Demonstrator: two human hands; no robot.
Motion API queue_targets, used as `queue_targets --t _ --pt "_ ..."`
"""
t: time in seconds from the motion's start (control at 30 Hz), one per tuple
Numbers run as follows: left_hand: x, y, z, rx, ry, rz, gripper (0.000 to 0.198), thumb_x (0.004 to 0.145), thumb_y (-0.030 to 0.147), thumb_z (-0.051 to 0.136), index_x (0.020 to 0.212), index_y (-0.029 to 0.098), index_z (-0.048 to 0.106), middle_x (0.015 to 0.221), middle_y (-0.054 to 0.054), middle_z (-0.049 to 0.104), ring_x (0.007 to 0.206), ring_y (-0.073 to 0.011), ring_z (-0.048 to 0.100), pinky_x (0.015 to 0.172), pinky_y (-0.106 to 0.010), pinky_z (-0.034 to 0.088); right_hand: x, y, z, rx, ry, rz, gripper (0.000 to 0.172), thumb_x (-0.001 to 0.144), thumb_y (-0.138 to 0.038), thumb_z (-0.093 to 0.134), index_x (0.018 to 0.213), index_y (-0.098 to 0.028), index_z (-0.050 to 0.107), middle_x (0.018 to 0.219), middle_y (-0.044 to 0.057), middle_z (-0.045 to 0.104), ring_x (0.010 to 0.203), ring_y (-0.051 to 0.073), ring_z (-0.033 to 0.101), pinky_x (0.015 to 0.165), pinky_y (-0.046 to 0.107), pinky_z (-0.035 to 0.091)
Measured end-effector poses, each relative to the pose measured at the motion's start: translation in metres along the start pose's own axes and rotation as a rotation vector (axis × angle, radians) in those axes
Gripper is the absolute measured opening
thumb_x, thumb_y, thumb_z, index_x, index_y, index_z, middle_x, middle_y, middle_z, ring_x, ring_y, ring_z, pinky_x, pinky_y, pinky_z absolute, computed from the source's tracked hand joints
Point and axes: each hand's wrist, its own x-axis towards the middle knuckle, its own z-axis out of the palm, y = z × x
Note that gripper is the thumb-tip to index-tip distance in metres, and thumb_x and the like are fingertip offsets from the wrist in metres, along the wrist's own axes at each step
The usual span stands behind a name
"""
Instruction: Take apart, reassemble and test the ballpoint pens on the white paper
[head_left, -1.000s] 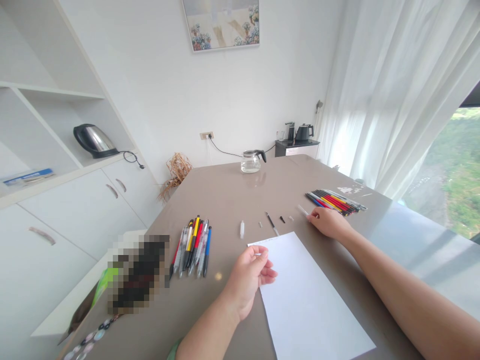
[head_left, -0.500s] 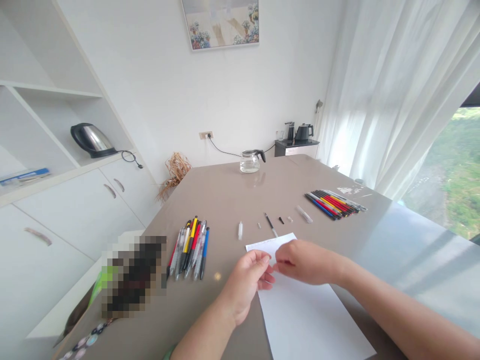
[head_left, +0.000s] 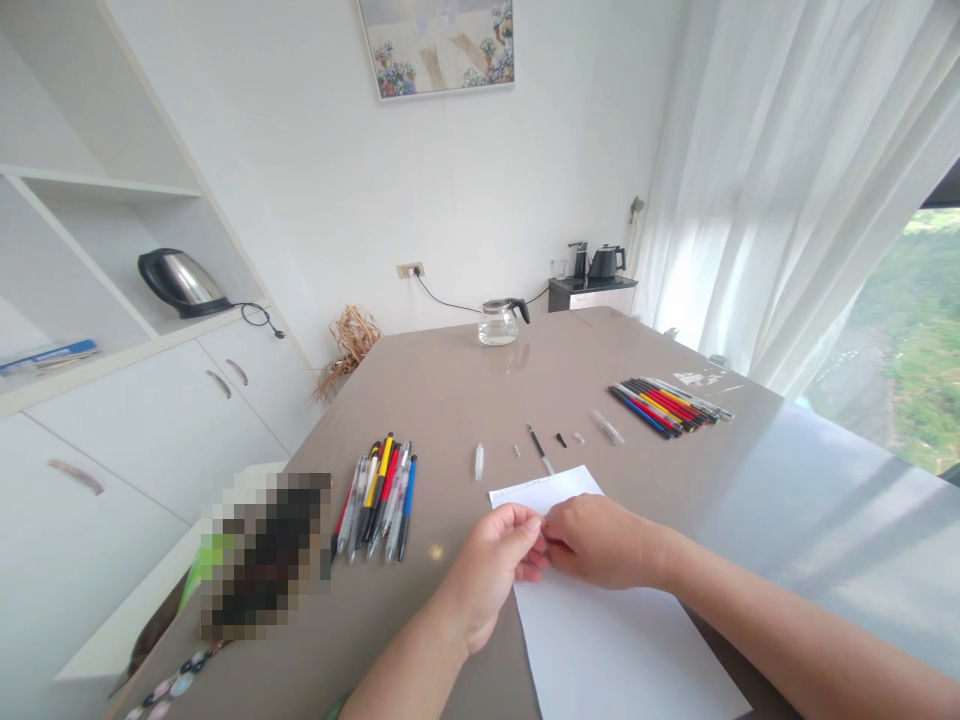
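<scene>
My left hand (head_left: pixel 495 565) is closed in a pinch over the white sheet of paper (head_left: pixel 600 650). Against its fingertips, my right hand (head_left: pixel 604 540) is closed too, knuckles up. Whatever lies between the fingers is hidden. Just beyond the paper is a pen refill (head_left: pixel 537 443) with a dark end. To its left are a small spring (head_left: pixel 516 451) and a short clear pen part (head_left: pixel 478 462). On its right lie a small black piece (head_left: pixel 561 439), a tiny clear piece (head_left: pixel 578 437) and a clear pen barrel (head_left: pixel 608 428).
Several mixed pens (head_left: pixel 384 495) are bunched on the left of the table (head_left: pixel 427 390); more pens (head_left: pixel 664 408) lie in a row on the right. A glass pot (head_left: pixel 498 324) stands at the back. Beads (head_left: pixel 180 683) and a blurred-out item (head_left: pixel 266 555) are at the left edge.
My right hand has come down and a little left, so its fingers now meet those of my left hand. The left hand has hardly moved.
</scene>
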Motion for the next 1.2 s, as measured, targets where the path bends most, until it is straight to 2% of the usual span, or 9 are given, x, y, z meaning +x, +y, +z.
queue_targets --t 0.6,0.97,1.07,1.2 --pt "0.001 -0.001 0.000 0.010 -0.013 0.001 0.023 0.077 0.038 0.048 0.077 0.015 0.051 0.074 -0.004 0.053 0.068 -0.0124 0.049 0.062 -0.024 0.038 0.000 0.001 0.000 -0.008 0.009 -0.012 0.028 0.078 -0.022 0.034 0.069 -0.019 0.061 0.065 0.003 0.062 0.056 0.012 0.050 0.050 0.022 0.027" --pt "0.002 -0.004 -0.002 0.004 -0.019 -0.007 0.026 0.074 0.042 0.051 0.076 0.016 0.052 0.074 -0.004 0.053 0.069 -0.0135 0.050 0.063 -0.026 0.039 -0.003 0.008 0.003 0.029 0.036 -0.070 0.026 0.077 -0.023 0.035 0.072 -0.020 0.060 0.061 0.000 0.058 0.051 0.010 0.044 0.047 0.021 0.025" --pt "0.002 -0.004 -0.001 0.011 -0.016 -0.007 0.027 0.073 0.042 0.051 0.077 0.016 0.053 0.074 -0.004 0.053 0.069 -0.0137 0.050 0.064 -0.026 0.039 -0.003 0.006 0.000 0.003 0.005 -0.060 0.027 0.077 -0.022 0.034 0.070 -0.018 0.060 0.061 0.002 0.057 0.051 0.010 0.044 0.047 0.021 0.025" --pt "0.002 -0.004 -0.002 0.021 -0.012 -0.006 0.026 0.075 0.041 0.050 0.078 0.016 0.053 0.072 -0.003 0.052 0.069 -0.0135 0.050 0.065 -0.027 0.040 -0.008 0.009 -0.009 -0.034 -0.119 -0.012 0.026 0.075 -0.026 0.038 0.065 -0.016 0.060 0.061 0.003 0.056 0.048 0.011 0.043 0.043 0.022 0.024"
